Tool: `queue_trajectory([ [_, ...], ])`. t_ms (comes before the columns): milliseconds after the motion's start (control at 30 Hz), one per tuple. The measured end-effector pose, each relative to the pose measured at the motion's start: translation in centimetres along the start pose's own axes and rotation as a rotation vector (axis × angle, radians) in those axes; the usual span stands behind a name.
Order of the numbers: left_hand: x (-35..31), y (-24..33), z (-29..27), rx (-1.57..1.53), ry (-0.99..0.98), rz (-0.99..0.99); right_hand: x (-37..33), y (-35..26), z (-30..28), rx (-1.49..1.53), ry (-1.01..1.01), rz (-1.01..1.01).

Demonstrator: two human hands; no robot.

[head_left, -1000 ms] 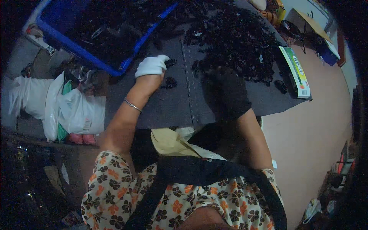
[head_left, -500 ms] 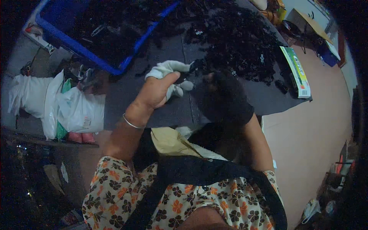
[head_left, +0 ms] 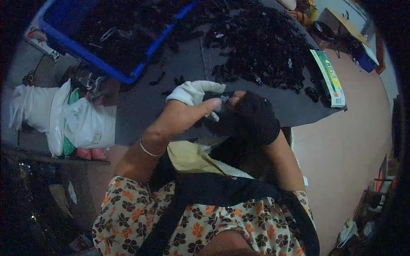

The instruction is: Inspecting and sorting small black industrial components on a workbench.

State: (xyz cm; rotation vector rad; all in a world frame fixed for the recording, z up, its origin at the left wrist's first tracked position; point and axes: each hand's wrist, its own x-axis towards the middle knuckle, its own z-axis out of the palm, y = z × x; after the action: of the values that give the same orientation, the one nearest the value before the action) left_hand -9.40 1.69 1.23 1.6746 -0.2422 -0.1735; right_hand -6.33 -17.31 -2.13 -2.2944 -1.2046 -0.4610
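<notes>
My left hand point(head_left: 192, 100) wears a white glove that leaves the thumb bare, and its fingers curl round a small black piece point(head_left: 224, 99) with a paler spot on it. Close against it, my right hand point(head_left: 254, 115) is in a black glove with bare fingertips. Those fingertips pinch together at the right end of the piece; what exactly they grip is hidden in the dark. Both hands are over the near part of a dark grey table cover point(head_left: 145, 111). Beyond them spreads a heap of small black pieces point(head_left: 265, 51).
A blue crate point(head_left: 98, 65) with black pieces in it stands at the far left. White plastic bags point(head_left: 92, 123) lie on the left. A green, yellow and white box point(head_left: 329, 79) sits at the right table edge. Brown paper point(head_left: 188, 157) lies near my lap.
Both hands have come nearer to me and closer together, away from the heap. My left hand has turned, its thumb now pointing right toward my right fingertips.
</notes>
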Motion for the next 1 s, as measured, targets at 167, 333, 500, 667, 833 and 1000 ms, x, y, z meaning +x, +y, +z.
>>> queue_trajectory([
  [167,-0.2,0.4,0.0,0.077,0.032,-0.104,0.3,0.1,0.1,0.042,0.007,-0.083],
  [333,-0.5,0.4,-0.1,0.051,0.044,-0.198,0.1,0.0,0.6,0.069,0.102,-0.141],
  [500,-0.7,0.7,-0.1,0.011,0.020,-0.138,0.0,0.8,0.9,0.084,0.148,-0.179],
  [667,-1.1,1.1,-0.5,0.099,0.002,-0.139,0.3,0.4,0.3,0.146,0.147,-0.147],
  [833,-1.2,0.0,-0.4,0.102,0.159,-0.077,-0.2,0.8,1.8,0.287,0.291,0.146],
  [1000,-1.4,-1.1,2.0,0.259,0.237,0.236,0.0,0.5,4.1,0.892,0.341,0.469],
])
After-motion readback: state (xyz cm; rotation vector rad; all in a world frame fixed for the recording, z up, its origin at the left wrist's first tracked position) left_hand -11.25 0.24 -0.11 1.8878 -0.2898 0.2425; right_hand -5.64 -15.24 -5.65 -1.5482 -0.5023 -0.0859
